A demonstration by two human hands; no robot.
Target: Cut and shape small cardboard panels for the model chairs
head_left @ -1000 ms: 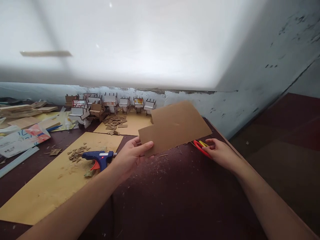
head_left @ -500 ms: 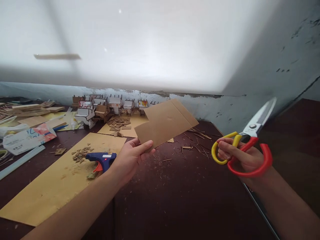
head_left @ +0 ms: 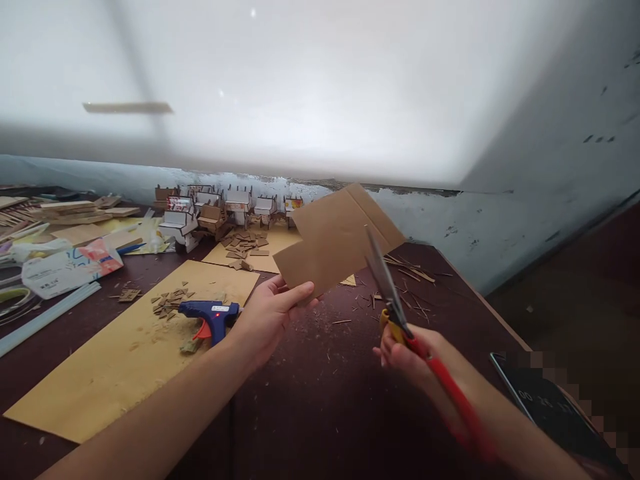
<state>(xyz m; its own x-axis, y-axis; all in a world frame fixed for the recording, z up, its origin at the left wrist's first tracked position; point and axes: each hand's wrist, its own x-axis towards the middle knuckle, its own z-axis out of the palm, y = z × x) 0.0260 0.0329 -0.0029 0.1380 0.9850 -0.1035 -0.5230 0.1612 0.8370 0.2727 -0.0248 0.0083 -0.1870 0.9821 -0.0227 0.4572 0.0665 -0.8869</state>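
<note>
A flat piece of brown cardboard (head_left: 340,240), with a notch at its left side and a crease near its right edge, is pinched by its lower corner in my left hand (head_left: 280,310). My right hand (head_left: 413,353) grips a pair of scissors (head_left: 387,283) with red and yellow handles. Their blades point up and to the left, in front of the cardboard's right part; whether they touch it I cannot tell. A blue hot glue gun (head_left: 213,317) with an orange trigger lies just left of my left wrist.
Small cardboard models (head_left: 180,223) stand along the wall. Cut pieces (head_left: 170,303) lie on a yellow board (head_left: 115,373). Thin scraps (head_left: 415,273) litter the dark table (head_left: 310,427). A phone (head_left: 545,403) showing a timer lies at the right, a printed carton piece (head_left: 70,267) at the left.
My right hand has brought the scissors leftward and turned them, from the far right to beside the cardboard. My left hand still holds the cardboard in nearly the same pose. The phone has come into view.
</note>
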